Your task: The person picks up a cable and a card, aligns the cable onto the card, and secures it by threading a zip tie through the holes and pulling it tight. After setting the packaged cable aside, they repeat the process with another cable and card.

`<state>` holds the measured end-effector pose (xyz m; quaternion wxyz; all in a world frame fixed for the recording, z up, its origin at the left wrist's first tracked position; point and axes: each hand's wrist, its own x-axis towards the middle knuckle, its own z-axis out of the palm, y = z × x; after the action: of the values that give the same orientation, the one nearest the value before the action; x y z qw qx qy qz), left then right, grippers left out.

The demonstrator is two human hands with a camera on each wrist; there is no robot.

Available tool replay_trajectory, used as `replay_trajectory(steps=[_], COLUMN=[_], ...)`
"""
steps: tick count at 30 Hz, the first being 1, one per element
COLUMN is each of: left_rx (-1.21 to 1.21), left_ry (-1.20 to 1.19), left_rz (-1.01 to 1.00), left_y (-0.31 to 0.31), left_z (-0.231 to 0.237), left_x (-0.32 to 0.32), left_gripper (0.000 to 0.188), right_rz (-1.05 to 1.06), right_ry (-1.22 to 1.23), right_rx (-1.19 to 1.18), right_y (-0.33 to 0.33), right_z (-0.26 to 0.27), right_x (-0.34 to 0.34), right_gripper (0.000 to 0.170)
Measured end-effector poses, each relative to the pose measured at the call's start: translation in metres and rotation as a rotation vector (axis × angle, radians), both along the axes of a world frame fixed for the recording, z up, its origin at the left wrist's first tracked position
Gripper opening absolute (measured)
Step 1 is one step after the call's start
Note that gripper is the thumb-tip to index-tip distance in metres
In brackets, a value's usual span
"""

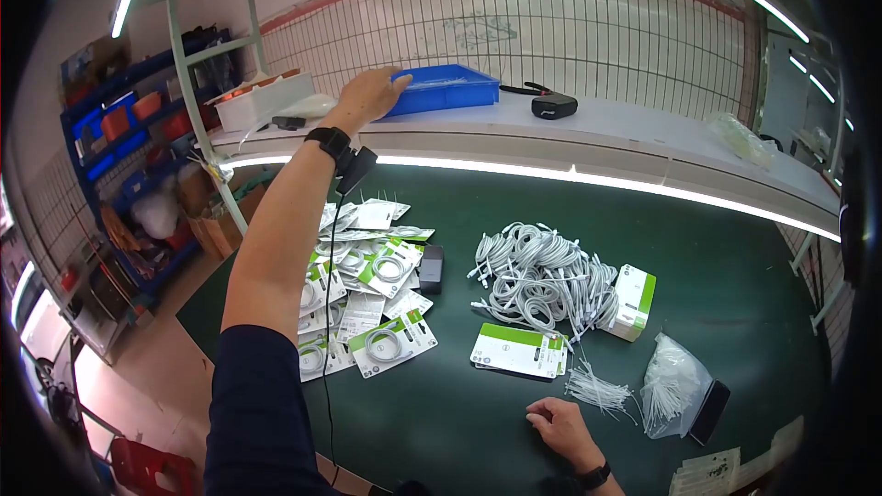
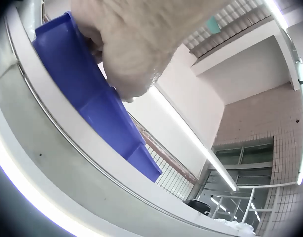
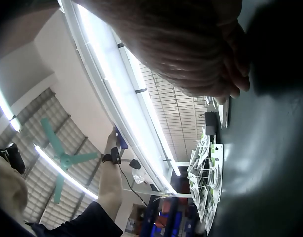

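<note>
My left hand reaches up to the shelf, at the left end of a blue plastic bin that holds thin white strips. In the left wrist view that hand overlaps the bin's wall, and most of its fingers are hidden. My right hand rests on the green table with fingers loosely curled and nothing held. Nearest it lie loose white cable ties and a stack of white-and-green cards. Beyond is a heap of coiled white cables.
Packaged cables pile up at left beside a dark box. A white-and-green box, a bag of cable ties and a phone lie at right. On the shelf sits a black case. A cord hangs from the left wrist.
</note>
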<state>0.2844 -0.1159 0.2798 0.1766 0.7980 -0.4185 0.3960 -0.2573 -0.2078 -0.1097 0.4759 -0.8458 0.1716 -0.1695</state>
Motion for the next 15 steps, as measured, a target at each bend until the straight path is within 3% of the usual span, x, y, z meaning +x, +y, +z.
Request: replay_trajectory(steps=[3, 6, 15], left_rx=[0.083, 0.3, 0.225], left_ry=[0.028, 0.206, 0.099], left_rz=[-0.044, 0.144, 0.124], left_y=[0.01, 0.019, 0.038], left_z=[0.007, 0.014, 0.012], left_x=[-0.021, -0.051, -0.036], left_gripper=[0.054, 0.058, 0.066], right_rz=[0.004, -0.01, 0.001], right_ry=[-0.021, -0.028, 0.025], right_rx=[-0.006, 0.011, -0.003], right_y=[-0.003, 0.005, -0.001], right_z=[0.009, 0.005, 0.006], right_x=[0.011, -0.008, 0.002], right_gripper=[0.017, 0.018, 0.017])
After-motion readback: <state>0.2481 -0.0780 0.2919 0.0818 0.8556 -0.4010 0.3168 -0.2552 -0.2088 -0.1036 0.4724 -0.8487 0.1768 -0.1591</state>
